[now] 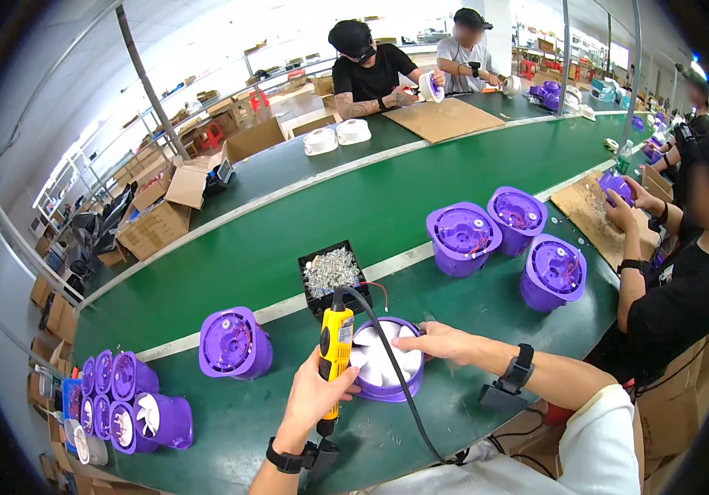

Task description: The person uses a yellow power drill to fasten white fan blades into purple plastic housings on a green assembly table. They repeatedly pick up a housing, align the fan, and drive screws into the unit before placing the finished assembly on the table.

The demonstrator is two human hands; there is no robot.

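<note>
My left hand (317, 398) is wrapped round a yellow electric screwdriver (336, 340), which stands nearly upright with its black tip pointing down and its cable looping off the top. Just right of it on the bench sits a round purple housing (392, 394) with a white bladed fan (379, 363) inside. My right hand (447, 342) grips the housing's right rim, with fingertips reaching onto the fan blades. A thin red wire (385, 289) sticks up behind the housing. Beyond it is a black tray (315, 302) full of small screws (331, 271).
Three purple housings (463, 239) stand to the right, and another (236, 342) stands to the left. Several more are stacked (127, 396) at the far left. A green conveyor belt (288, 216) runs behind the bench. People work opposite and at my right, beside a brown board (590, 213).
</note>
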